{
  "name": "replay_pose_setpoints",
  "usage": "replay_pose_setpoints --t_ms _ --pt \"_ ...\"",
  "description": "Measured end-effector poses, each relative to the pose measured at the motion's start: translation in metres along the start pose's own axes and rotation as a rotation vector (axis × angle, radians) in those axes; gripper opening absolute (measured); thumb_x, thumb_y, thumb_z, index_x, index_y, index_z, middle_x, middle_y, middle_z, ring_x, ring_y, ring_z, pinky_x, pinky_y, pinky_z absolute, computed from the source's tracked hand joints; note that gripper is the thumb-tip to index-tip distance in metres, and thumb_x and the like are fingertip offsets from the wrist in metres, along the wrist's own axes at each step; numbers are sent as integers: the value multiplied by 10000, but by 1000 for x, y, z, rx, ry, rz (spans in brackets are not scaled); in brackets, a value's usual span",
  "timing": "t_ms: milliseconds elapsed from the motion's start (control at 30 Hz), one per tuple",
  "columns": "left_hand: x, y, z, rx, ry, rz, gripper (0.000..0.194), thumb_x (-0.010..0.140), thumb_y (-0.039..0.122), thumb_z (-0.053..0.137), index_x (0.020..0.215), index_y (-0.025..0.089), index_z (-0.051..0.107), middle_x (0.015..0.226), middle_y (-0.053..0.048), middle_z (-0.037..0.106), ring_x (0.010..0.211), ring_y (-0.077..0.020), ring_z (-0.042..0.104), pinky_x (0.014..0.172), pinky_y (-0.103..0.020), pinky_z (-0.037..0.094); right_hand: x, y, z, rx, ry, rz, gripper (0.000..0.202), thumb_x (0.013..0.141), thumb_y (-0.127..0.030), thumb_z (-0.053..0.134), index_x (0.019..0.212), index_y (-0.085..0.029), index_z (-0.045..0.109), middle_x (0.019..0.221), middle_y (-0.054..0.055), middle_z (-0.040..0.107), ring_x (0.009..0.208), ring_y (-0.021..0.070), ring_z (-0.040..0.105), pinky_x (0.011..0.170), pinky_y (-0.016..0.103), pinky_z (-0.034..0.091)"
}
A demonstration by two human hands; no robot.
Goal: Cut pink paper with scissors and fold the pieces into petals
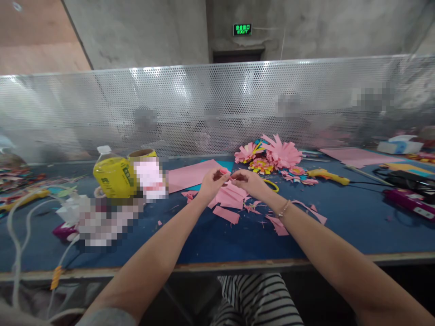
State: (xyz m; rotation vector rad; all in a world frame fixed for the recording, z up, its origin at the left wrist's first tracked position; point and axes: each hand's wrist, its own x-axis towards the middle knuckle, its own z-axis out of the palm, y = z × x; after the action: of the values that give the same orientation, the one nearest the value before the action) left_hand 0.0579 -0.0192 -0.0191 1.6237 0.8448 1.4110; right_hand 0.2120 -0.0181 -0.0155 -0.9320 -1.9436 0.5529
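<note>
One small pink paper piece (pixel 224 171) at the fingertips, centre of bench, just above the loose strips. Left hand (pixel 212 184): thumb and fingers pinched on it, wrist angled in from lower left. Right hand (pixel 250 183): comes in from the right, fingers curled, tips closed on the piece's near edge; exact grip too small to tell. Hands nearly touching, both forearms slant inward over the bench edge, bracelet (pixel 283 209) on right wrist.

Under/near hands: pink paper strips (pixel 229 214), loosely piled. Behind left hand: large pink sheet (pixel 190 175), flat. Just beyond right hand: yellow loop handle (pixel 273 184), then paper flowers (pixel 282 154) in a cluster. Yellow glue gun (pixel 328 175) right of those, lying down. Left side: yellow-labelled bottle (pixel 114 177), upright, beside tape roll (pixel 142 154). All on blue tabletop (pixel 204 246); perforated metal panel (pixel 190 104) behind.
</note>
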Motion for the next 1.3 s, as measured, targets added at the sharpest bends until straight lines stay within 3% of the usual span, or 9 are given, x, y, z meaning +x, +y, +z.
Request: replay_pose_setpoints --t_ms 200,367,567,700,833,1000,1133,1300 --pt "0 1 0 18 43 -36 317 644 324 557 918 164 561 771 -27 583 706 -121 543 595 -239 482 1 4 0 157 -61 89 198 667 -289 533 805 -147 532 746 22 562 625 91 521 606 244 450" --pt "5 -6 -3 12 100 -65 385 632 186 515 1014 203 556 928 -16 588 677 -92 527 597 -209 461 1 5 1 212 2 118 163 689 -291 485 790 -166 515 776 19 535 652 98 519 580 234 482" --pt "6 -9 -2 -70 21 -56 563 526 82 580 1075 180 503 772 0 623 647 -99 545 620 -215 436 2 9 2 217 13 103 168 660 -215 471 812 -164 524 784 14 546 645 105 522 583 254 497" --pt "5 -9 1 -204 -58 -75 399 533 127 603 930 131 555 733 -29 626 662 -118 561 656 -253 431 3 9 4 369 4 178 199 632 -190 487 826 -168 527 773 4 553 630 91 526 604 256 501" --pt "3 -11 2 -262 -53 -110 159 566 176 602 716 128 584 596 3 575 572 -89 522 595 -228 419 1 4 5 535 6 254 174 612 -189 511 783 -172 536 718 -12 547 596 76 521 573 231 493" --pt "2 -11 -1 -303 -29 -177 149 548 164 617 697 149 614 578 23 541 548 -64 487 547 -195 400 1 2 5 607 81 299 95 585 -211 551 671 -171 541 585 -44 491 514 65 479 532 237 483" --pt "2 -9 -3 -262 9 -172 177 533 129 602 706 145 636 639 3 574 571 -68 487 532 -191 385 5 7 0 371 144 160 124 581 -175 547 689 -174 608 615 -18 533 577 98 500 566 253 462" --pt "3 -3 -2 -267 -49 -173 261 538 81 560 779 162 618 793 -18 600 701 -97 525 634 -222 405 6 10 -10 6 334 -135 195 573 -67 516 665 -176 649 686 18 570 667 127 518 622 264 426"
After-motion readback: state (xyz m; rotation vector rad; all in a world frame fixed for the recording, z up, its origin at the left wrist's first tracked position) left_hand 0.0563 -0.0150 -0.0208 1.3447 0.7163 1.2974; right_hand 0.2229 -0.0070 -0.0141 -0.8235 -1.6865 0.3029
